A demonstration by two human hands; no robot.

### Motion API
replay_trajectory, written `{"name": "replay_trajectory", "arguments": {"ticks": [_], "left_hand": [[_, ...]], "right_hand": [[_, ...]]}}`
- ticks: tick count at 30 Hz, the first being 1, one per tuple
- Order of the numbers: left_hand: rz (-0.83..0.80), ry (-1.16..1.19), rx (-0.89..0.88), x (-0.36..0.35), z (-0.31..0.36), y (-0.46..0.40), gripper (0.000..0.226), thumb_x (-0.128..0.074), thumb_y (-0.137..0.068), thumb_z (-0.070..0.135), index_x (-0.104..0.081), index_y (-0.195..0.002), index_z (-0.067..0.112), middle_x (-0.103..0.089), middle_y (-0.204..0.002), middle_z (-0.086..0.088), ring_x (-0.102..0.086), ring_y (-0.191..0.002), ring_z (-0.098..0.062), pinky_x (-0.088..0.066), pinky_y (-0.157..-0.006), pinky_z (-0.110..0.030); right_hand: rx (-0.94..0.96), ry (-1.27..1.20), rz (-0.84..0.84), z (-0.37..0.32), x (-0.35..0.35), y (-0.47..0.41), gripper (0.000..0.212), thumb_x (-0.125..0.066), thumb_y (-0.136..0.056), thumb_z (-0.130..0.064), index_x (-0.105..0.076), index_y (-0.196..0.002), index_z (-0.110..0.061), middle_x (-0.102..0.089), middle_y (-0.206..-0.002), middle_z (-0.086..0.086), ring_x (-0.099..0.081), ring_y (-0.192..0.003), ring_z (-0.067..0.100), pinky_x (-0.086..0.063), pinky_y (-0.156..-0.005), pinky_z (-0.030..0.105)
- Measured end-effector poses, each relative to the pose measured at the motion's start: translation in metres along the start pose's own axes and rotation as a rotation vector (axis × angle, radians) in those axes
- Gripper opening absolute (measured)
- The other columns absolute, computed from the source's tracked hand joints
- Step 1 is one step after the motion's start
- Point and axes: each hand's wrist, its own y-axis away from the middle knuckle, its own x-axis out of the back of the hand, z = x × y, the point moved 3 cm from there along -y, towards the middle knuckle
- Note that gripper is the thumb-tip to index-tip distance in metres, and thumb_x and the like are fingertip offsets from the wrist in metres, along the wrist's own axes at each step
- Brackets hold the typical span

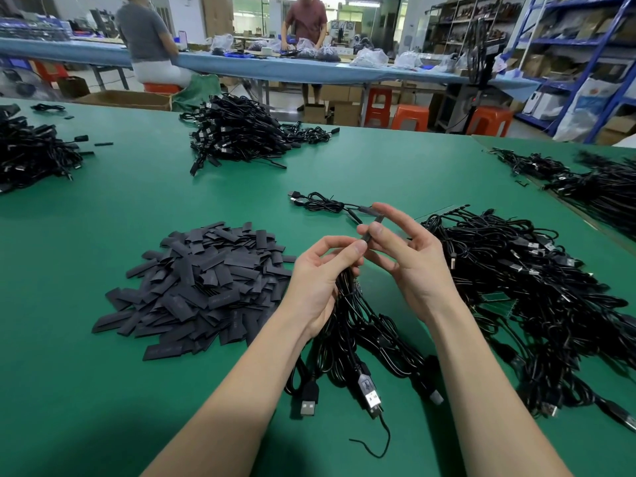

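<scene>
Sleeve is held mid-frame above the table. At centre left I see a big pile of loose sleeves. My left grip pinches a cable and my right grip pinches the sleeve. A large cable heap at the right suggests most work remains.

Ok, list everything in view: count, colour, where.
table: one, green
flat sleeves: one heap, black, near left
cable heap: one, black, near right
far cable heaps: three, black, table's far side
loose cable: one, black, mid-table
stools: several, orange, behind table
people: two, at blue bench
cable bundle: one, black, held, trailing to near edge
small sleeve: one, black, pinched
left hand: grips cable bundle
right hand: pinches small sleeve
</scene>
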Motion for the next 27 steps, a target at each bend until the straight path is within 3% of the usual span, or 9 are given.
{"name": "replay_trajectory", "arguments": {"ticks": [8, 20, 27], "left_hand": [[-0.027, -0.031, 0.01, -0.0013, 0.0013, 0.0015, 0.02, -0.078, -0.07, 0.014, -0.068, -0.087, 0.012, -0.065, -0.068, -0.001, -0.058, -0.063, -0.009, -0.049, -0.067, -0.019], [-0.03, -0.006, 0.016, 0.001, -0.0016, -0.0014, 0.017, -0.078, -0.07, 0.014, -0.069, -0.084, 0.014, -0.065, -0.068, -0.003, -0.057, -0.062, -0.01, -0.049, -0.067, -0.02], [-0.041, 0.006, 0.026, 0.0019, -0.002, -0.0024, 0.015, -0.078, -0.071, 0.014, -0.069, -0.084, 0.014, -0.065, -0.07, -0.004, -0.057, -0.062, -0.01, -0.049, -0.068, -0.02]], "right_hand": [[0.014, -0.045, 0.067, -0.003, 0.0008, -0.0003, 0.026, -0.078, -0.076, -0.018, -0.078, -0.102, -0.015, -0.077, -0.093, 0.01, -0.072, -0.081, 0.018, -0.059, -0.078, 0.028], [0.018, -0.068, 0.064, 0.0, 0.0008, -0.0026, 0.021, -0.078, -0.075, -0.019, -0.08, -0.096, -0.017, -0.077, -0.092, 0.011, -0.072, -0.08, 0.018, -0.059, -0.077, 0.027], [-0.009, -0.074, 0.052, 0.0038, 0.0024, -0.0053, 0.03, -0.075, -0.079, -0.018, -0.074, -0.108, -0.011, -0.076, -0.095, 0.011, -0.072, -0.083, 0.017, -0.058, -0.079, 0.027]]}}
